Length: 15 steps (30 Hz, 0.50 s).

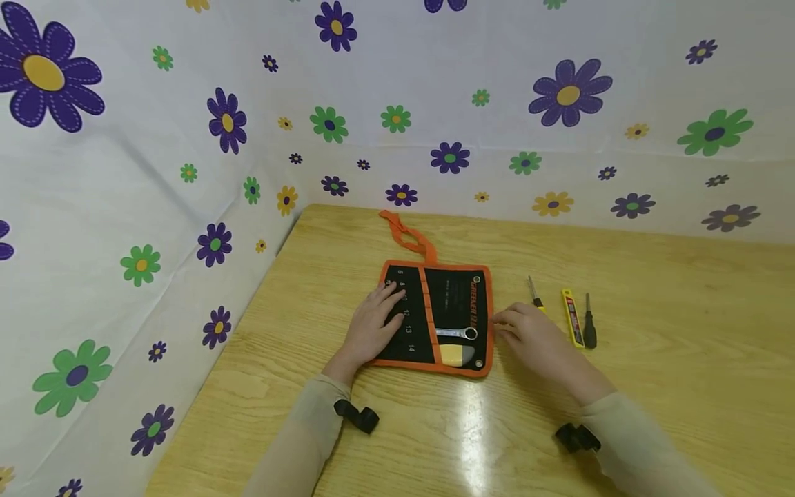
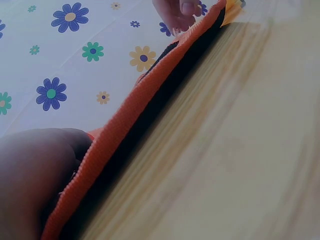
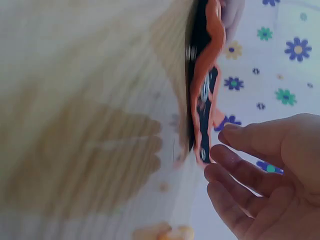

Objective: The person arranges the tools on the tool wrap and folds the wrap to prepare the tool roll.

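A black tool pouch with orange edging lies flat on the table, its left part printed with size numbers. A combination wrench sticks out of a pocket, ring end to the right. Below it a yellow tool with a grey end sits in another pocket. My left hand rests on the pouch's left part, fingers spread. My right hand is at the pouch's right edge; in the right wrist view its fingers are loosely bent and hold nothing. Whether they touch the edge I cannot tell.
Right of the pouch lie a screwdriver, partly behind my right hand, a slim yellow and red pack and a dark-handled screwdriver. An orange strap trails from the pouch's top. Flower-printed cloth hangs behind and left of the wooden table.
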Motion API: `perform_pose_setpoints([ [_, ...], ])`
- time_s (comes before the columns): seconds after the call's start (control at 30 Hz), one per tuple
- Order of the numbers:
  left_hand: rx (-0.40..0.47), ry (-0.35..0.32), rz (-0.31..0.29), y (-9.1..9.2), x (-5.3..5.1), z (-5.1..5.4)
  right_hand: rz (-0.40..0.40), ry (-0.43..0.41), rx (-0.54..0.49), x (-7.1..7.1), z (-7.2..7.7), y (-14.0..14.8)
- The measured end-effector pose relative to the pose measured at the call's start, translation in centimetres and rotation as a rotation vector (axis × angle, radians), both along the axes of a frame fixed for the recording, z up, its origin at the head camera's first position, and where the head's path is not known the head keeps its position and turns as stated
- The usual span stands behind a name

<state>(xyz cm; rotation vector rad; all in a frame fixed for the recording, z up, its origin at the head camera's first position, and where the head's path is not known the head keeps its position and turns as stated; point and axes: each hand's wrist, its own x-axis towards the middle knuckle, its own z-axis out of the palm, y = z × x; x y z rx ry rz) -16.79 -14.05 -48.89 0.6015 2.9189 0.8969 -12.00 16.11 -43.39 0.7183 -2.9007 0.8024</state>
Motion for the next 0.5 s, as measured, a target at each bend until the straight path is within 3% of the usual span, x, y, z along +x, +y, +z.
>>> perform_pose_setpoints([
  [0.23,0.009,0.006,0.0,0.0,-0.1,-0.2,-0.169,-0.073,-0.029,-0.8,0.9,1.8],
  [0.5,-0.008,0.003,0.005,0.0,0.0,-0.2,-0.228,-0.053,-0.053,-2.0,0.8,3.3],
])
